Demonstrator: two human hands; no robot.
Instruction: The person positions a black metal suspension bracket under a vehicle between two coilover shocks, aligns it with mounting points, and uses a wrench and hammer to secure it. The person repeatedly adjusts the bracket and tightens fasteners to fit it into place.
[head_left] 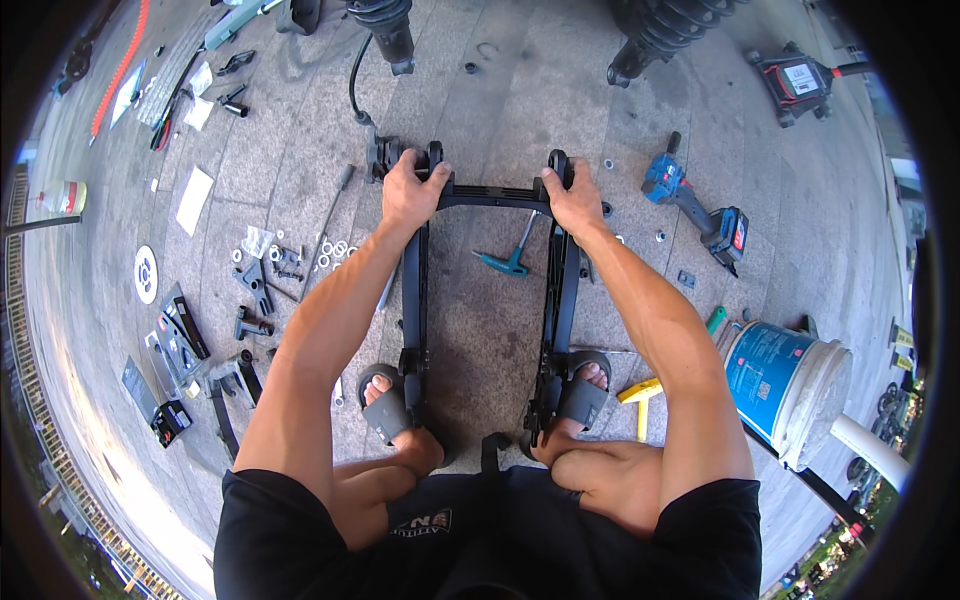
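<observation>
Grey stone paving [490,360] carries everything; I see its far edge run under a dark shape at the top. A black U-shaped frame [497,196] lies mid-paving, crossbar away from the seated person, two long arms running back between the grey sandals [583,403]. Sandals crowd the near ends; little sideways room there. Blue-and-white bucket [778,368] toward the paving's right side, well apart from the frame. Two shock absorbers [386,28] hang at the far edge; room to move between them and the crossbar. Red-and-black jack [797,82] at the far right corner. Blue cordless wrench [697,210] nearer, beyond the right hand, with a gap between.

Left hand [412,192]: curled over the frame's far left corner, thumb on the inner side; some fingertips hidden. A dark cabled part [383,157] sits just beside it, so that edge is tight. Right hand [574,200]: curled likewise over the far right corner, thumb inward. Teal-handled tool [507,262] lies between the arms. Small white rings [335,250] scatter left of the left arm.
</observation>
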